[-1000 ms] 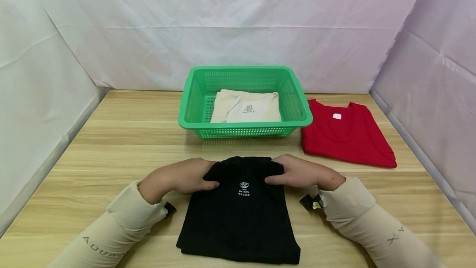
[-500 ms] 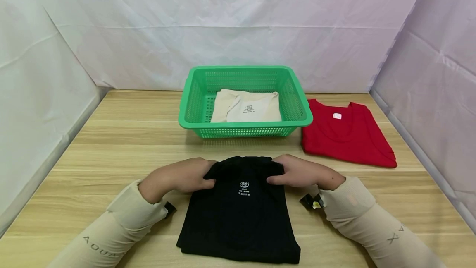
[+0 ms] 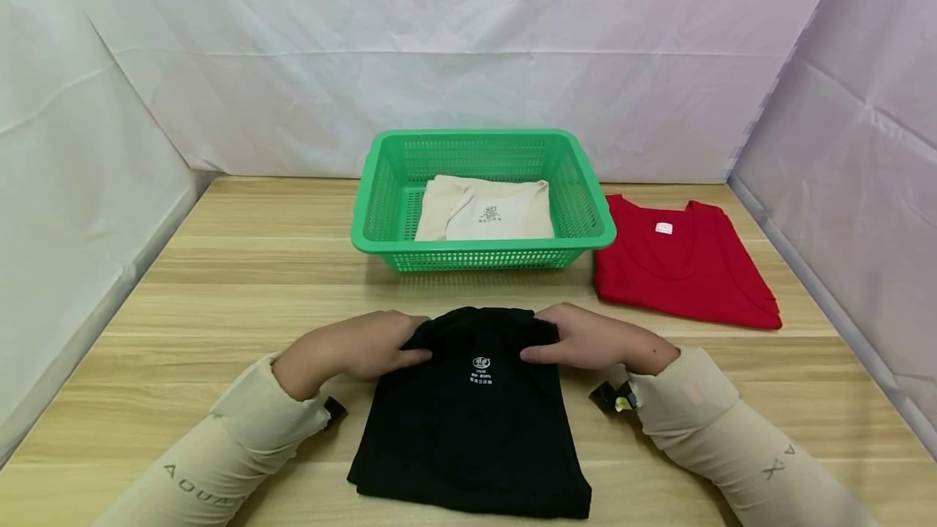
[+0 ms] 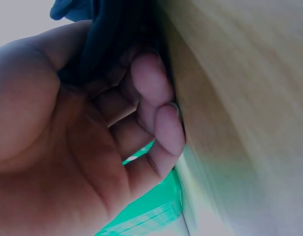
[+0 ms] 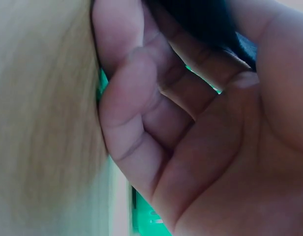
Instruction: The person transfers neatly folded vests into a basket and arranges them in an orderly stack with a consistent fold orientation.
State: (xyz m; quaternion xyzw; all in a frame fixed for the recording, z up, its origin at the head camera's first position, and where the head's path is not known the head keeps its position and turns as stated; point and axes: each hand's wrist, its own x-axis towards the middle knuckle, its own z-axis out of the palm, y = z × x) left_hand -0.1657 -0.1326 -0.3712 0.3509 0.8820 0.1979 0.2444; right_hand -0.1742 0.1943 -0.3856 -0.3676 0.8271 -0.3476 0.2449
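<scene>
A folded black shirt [image 3: 472,437] with a white printed label inside its neck lies flat at the front of the table. My left hand [image 3: 369,344] grips its upper left corner, thumb on top and fingers curled beneath. On the opposite corner my right hand [image 3: 596,340] pinches the cloth the same way. In the left wrist view the black cloth [image 4: 112,39] sits between thumb and curled fingers, whose tips [image 4: 168,128] touch the wood. The right wrist view has the black cloth [image 5: 200,22] held likewise, with the lower fingers [image 5: 129,88] bent against the tabletop.
Behind the shirt stands a green plastic basket [image 3: 483,247] with a folded cream shirt [image 3: 505,214] inside. A folded red shirt [image 3: 681,267] lies at the right, against the basket's side. White cloth walls [image 3: 468,55] close off the back and both sides of the wooden table [image 3: 241,267].
My thumbs shift slightly on the black shirt's corners. The shirt, the basket and the other clothes stay where they were.
</scene>
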